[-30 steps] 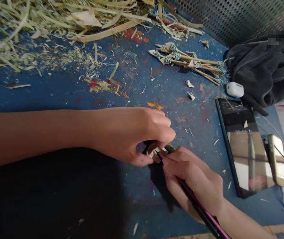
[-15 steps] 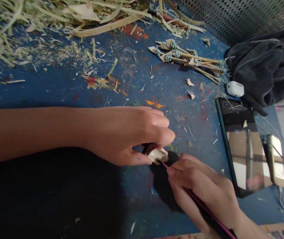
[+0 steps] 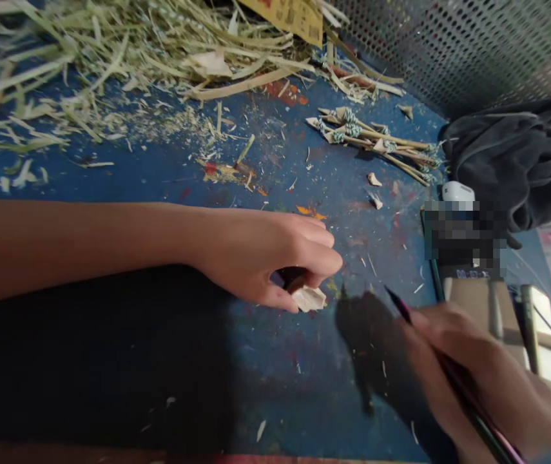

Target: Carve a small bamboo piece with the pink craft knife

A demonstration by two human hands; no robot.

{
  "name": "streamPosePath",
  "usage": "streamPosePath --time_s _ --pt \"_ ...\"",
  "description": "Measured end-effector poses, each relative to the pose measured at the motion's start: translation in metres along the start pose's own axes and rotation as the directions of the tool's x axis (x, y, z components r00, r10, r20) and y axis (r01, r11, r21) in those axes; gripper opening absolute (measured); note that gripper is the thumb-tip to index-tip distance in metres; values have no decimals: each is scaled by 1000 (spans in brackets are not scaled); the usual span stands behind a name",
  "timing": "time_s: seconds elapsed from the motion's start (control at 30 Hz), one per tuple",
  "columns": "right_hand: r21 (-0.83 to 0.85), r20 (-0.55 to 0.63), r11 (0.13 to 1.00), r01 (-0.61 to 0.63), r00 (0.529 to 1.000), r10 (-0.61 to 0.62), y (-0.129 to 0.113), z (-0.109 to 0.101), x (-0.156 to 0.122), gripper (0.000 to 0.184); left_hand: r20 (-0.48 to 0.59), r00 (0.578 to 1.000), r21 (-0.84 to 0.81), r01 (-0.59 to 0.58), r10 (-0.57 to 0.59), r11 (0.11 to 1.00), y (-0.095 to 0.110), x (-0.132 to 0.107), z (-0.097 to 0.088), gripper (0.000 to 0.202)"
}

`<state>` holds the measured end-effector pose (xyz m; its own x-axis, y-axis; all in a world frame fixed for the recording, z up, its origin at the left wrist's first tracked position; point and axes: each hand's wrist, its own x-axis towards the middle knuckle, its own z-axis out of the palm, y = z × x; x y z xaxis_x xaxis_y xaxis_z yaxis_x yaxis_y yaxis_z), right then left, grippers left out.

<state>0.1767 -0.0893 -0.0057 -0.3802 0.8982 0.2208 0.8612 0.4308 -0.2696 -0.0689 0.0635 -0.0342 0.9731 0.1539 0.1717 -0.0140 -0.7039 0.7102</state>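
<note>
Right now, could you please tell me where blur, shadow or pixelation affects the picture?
Head view: motion blur on the right hand, while the left hand and pale piece look sharper; head view: deep shadow below the left forearm; head view: the phone is partly pixelated.

Cream piece (image 3: 310,299), black-and-purple tool (image 3: 399,305), blue counter (image 3: 270,380) flecked with orange and red.
Pale green-yellow strips (image 3: 236,48) upper left; tan sticks (image 3: 415,143) with green-and-white patterned thread (image 3: 338,136), black cloth (image 3: 512,167) and dotted grey mesh (image 3: 449,55) upper right.
</note>
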Motion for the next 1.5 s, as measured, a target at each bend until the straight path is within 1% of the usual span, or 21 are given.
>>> streamPosePath --time_s 0.07,0.13,0.2,0.27,0.33,0.37,0.43,0.57,0.63,0.73,0.8,0.87,0.97,1.07,1.17,1.23,1.27,1.33,1.37,1.43,1.5 --pt "-87 -20 996 -11 1000 9 12 9 8 25 -29 998 -70 46 -48 997 0 1 -2 15" --pt "-148 -145 989 -7 989 -15 16 16 18 32 -89 991 -148 84 -98 985 0 1 -3 13" --pt "-9 -197 1000 -6 980 4 9 19 26 31 -131 984 -196 89 -116 977 1 1 -4 14" --pt "226 -116 974 -21 992 48 -6 20 33 32 -131 986 -222 76 -107 972 2 0 -4 13" --pt "358 20 931 -66 998 63 -22 24 41 26 -132 988 -253 44 -79 967 5 -1 -4 12" --pt "365 72 928 -80 996 58 -29 27 45 22 -144 988 -265 23 -63 964 6 -2 -4 11" --pt "356 95 932 -71 995 39 -38 34 52 29 -177 984 -274 -14 -36 962 11 -4 -3 7" --pt "370 60 922 -114 993 99 -45 42 64 29 -239 968 -262 11 -76 965 23 -3 4 12" --pt "305 37 938 -165 986 161 -50 42 70 32 -323 929 -244 103 -181 964 28 0 10 10" --pt "153 27 962 -228 974 226 -59 39 81 39 -505 797 -248 232 -330 940 34 7 18 28" --pt "119 66 964 -239 970 232 -63 38 87 45 -578 725 -284 250 -373 926 35 11 21 39" --pt "194 101 958 -214 975 197 -66 39 90 48 -602 679 -352 245 -419 903 35 13 22 47" --pt "400 93 903 -156 987 129 -68 44 87 48 -595 642 -486 193 -485 852 37 15 22 52" --pt "487 67 864 -125 992 106 -69 45 82 47 -565 689 -521 130 -455 844 41 15 23 50" --pt "345 82 933 -99 994 75 -62 36 81 47 -541 756 -411 145 -368 900 40 14 22 47" --pt "89 118 986 -140 985 129 -52 25 81 42 -523 779 -349 176 -347 921 33 13 19 44" --pt "-63 134 981 -183 973 190 -46 20 81 38 -516 776 -339 204 -363 918 28 13 17 42" --pt "-302 151 916 -264 936 320 -36 14 80 33 -529 731 -352 273 -431 895 18 12 12 37" --pt "-365 164 887 -283 918 361 -32 13 78 31 -547 697 -365 301 -464 881 13 12 9 34" --pt "-405 205 868 -286 897 391 -30 16 76 30 -570 643 -387 338 -511 858 6 13 5 28" --pt "-395 237 876 -278 890 389 -32 21 74 30 -565 645 -379 351 -514 856 4 14 2 24"
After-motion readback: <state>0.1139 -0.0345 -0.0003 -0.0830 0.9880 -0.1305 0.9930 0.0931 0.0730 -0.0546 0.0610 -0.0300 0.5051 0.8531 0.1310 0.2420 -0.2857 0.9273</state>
